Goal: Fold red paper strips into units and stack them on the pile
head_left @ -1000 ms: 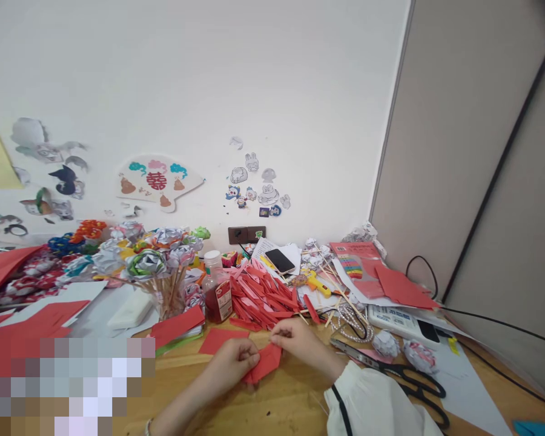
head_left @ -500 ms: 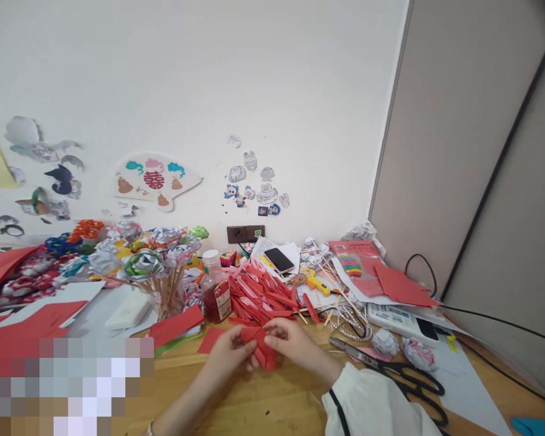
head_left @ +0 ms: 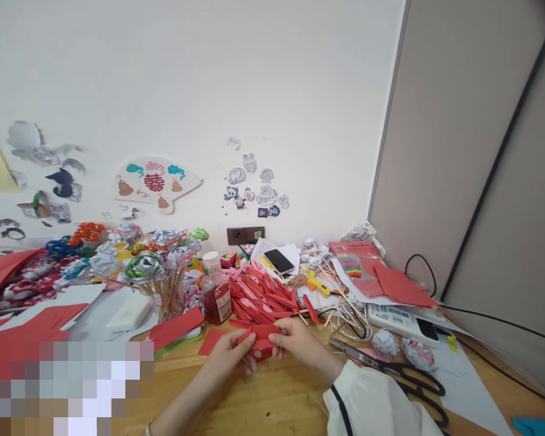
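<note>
Between my two hands is a piece of red paper [head_left: 263, 336], partly folded, held just above the wooden table. My left hand [head_left: 236, 351] pinches its left side with the thumb on top. The right side is gripped by my right hand [head_left: 290, 340], thumb and fingers closed on the edge. Right behind the hands lies a heap of folded red paper strips [head_left: 263, 297]. A flat red sheet [head_left: 212, 341] rests on the table beside my left hand. Fingers under the paper are partly hidden.
Scissors [head_left: 390, 372] with black handles lie to the right, near crumpled paper balls [head_left: 385, 341] and a bead string [head_left: 352, 321]. A jar [head_left: 215, 293], paper flowers [head_left: 145, 263], a phone [head_left: 279, 261] and a yellow glue gun [head_left: 315, 283] stand or lie toward the wall.
The red paper has turned from a tall, angled shape to a wide, flat band with a crease across it. My right hand has shifted slightly right, and both thumbs have changed position.
</note>
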Action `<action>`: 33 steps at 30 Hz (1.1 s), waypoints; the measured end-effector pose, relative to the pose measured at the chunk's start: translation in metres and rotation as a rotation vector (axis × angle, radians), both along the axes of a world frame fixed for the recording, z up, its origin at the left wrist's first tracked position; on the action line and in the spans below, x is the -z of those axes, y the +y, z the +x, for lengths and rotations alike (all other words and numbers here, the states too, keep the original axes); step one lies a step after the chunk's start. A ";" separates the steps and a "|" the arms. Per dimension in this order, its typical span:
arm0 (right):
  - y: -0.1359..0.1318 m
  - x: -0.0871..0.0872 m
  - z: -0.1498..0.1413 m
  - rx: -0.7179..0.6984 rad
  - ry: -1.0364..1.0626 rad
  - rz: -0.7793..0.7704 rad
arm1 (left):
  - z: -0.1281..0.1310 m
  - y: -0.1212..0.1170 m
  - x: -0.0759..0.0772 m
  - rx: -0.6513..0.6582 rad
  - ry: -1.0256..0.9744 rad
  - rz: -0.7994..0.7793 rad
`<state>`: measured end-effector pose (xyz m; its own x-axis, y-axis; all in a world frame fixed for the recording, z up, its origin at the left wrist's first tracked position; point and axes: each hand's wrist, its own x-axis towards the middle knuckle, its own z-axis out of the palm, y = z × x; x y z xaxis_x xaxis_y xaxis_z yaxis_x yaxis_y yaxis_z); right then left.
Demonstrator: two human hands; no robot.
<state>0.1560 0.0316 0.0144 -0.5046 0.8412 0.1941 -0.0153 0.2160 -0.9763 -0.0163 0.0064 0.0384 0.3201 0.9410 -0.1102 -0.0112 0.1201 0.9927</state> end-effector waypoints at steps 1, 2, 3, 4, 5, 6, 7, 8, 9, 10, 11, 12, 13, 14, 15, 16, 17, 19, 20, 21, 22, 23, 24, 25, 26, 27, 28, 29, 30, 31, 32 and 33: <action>0.001 0.001 0.001 -0.012 0.008 -0.007 | -0.001 0.001 0.000 0.015 -0.020 -0.010; 0.002 0.002 0.001 -0.023 0.017 -0.015 | -0.002 0.002 0.000 0.027 -0.038 -0.017; 0.003 0.003 0.001 -0.030 0.028 -0.022 | -0.003 0.003 0.001 0.035 -0.054 -0.018; 0.003 0.003 0.001 -0.035 0.042 -0.029 | -0.004 0.003 0.002 0.043 -0.066 -0.018; 0.004 0.004 0.001 -0.037 0.060 -0.036 | -0.005 0.004 0.002 0.041 -0.076 -0.018; 0.004 0.004 0.000 -0.037 0.083 -0.044 | -0.006 0.004 0.003 0.036 -0.086 -0.019; 0.005 0.004 0.000 -0.036 0.108 -0.053 | -0.006 0.004 0.003 0.031 -0.100 -0.021; 0.005 0.003 0.000 -0.035 0.136 -0.063 | -0.006 0.004 0.003 0.026 -0.117 -0.021; 0.004 0.003 -0.001 -0.034 0.162 -0.073 | -0.006 0.004 0.003 0.020 -0.137 -0.019; 0.004 0.002 -0.001 -0.031 0.188 -0.081 | -0.006 0.003 0.003 0.012 -0.158 -0.016; 0.003 0.001 -0.001 -0.027 0.210 -0.084 | -0.006 0.003 0.002 0.001 -0.180 -0.014; 0.002 -0.001 -0.001 -0.022 0.230 -0.085 | -0.006 0.002 0.001 -0.012 -0.200 -0.013; 0.001 -0.002 -0.002 -0.017 0.245 -0.083 | -0.006 0.001 0.000 -0.025 -0.218 -0.016; 0.000 -0.003 -0.002 -0.009 0.256 -0.078 | -0.006 0.001 -0.001 -0.037 -0.230 -0.024; -0.001 -0.004 -0.002 0.000 0.264 -0.071 | -0.006 0.000 -0.002 -0.043 -0.235 -0.036; -0.002 -0.005 -0.003 0.007 0.268 -0.065 | -0.007 0.000 -0.002 -0.048 -0.236 -0.046; -0.002 -0.006 -0.003 0.014 0.271 -0.059 | -0.007 0.000 -0.003 -0.052 -0.237 -0.051; -0.003 -0.007 -0.004 0.023 0.275 -0.051 | -0.008 0.001 -0.002 -0.052 -0.246 -0.052; -0.003 -0.007 -0.004 0.023 0.275 -0.049 | -0.008 0.001 -0.001 -0.049 -0.254 -0.048; -0.003 -0.006 -0.004 0.023 0.272 -0.045 | -0.008 0.002 -0.001 -0.043 -0.260 -0.044; -0.003 -0.006 -0.004 0.023 0.267 -0.038 | -0.008 0.002 0.000 -0.034 -0.260 -0.044; -0.002 -0.005 -0.004 0.021 0.259 -0.026 | -0.008 0.003 0.000 -0.023 -0.252 -0.047; -0.002 -0.004 -0.003 0.019 0.248 -0.009 | -0.007 0.003 0.000 -0.013 -0.237 -0.051; -0.001 -0.003 -0.003 0.018 0.235 0.009 | -0.007 0.003 0.000 -0.008 -0.216 -0.055; -0.001 -0.002 -0.003 0.020 0.218 0.030 | -0.006 0.003 0.000 -0.005 -0.186 -0.064; -0.001 -0.001 -0.002 0.024 0.197 0.048 | -0.006 0.003 0.000 -0.008 -0.151 -0.075; -0.001 -0.001 -0.002 0.030 0.172 0.065 | -0.005 0.003 0.001 -0.016 -0.116 -0.083; -0.002 -0.001 -0.001 0.036 0.145 0.080 | -0.005 0.003 0.001 -0.028 -0.084 -0.082; -0.002 -0.002 -0.001 0.042 0.115 0.097 | -0.004 0.003 0.002 -0.039 -0.055 -0.074; -0.004 -0.003 0.000 0.051 0.083 0.119 | -0.004 0.003 0.002 -0.048 -0.030 -0.059; -0.005 -0.004 0.000 0.061 0.050 0.144 | -0.004 0.003 0.003 -0.052 -0.007 -0.041; -0.006 -0.006 0.001 0.073 0.022 0.170 | -0.004 0.004 0.004 -0.055 0.012 -0.022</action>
<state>0.1566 0.0253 0.0203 -0.4375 0.8295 0.3471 -0.0146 0.3794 -0.9251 -0.0201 0.0101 0.0348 0.2663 0.9544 -0.1346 -0.0066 0.1414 0.9899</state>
